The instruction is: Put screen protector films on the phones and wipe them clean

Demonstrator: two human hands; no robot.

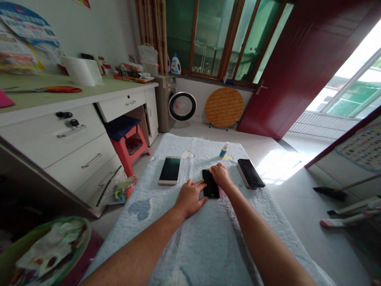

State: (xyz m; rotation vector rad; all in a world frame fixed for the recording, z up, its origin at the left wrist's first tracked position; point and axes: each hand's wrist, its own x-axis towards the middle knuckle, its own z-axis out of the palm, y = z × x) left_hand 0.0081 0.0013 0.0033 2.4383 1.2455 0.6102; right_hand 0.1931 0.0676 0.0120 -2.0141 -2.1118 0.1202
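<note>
A black smartphone [212, 189] lies screen up on the cloth-covered table. My left hand [191, 198] steadies it, with the fingers on its left edge and the thumb at its lower edge. My right hand [220, 175] is closed on a small orange pad [211, 169], pressed to the upper part of the screen. Fingers hide most of the pad, so its exact kind is unclear. To the left lies a gold-framed smartphone [170, 171] with a dark screen. On the right a black smartphone [251, 173] rests on a pinkish one. Beyond my right hand stands a small spray bottle [223, 150].
A pale blue quilted cloth [166, 222] covers the table. Left are a white drawer desk [77, 135], a red stool [127, 149] and a filled waste bin [86, 238]. Behind stand a washing machine [163, 103] with its door open and a round wooden tabletop [224, 106].
</note>
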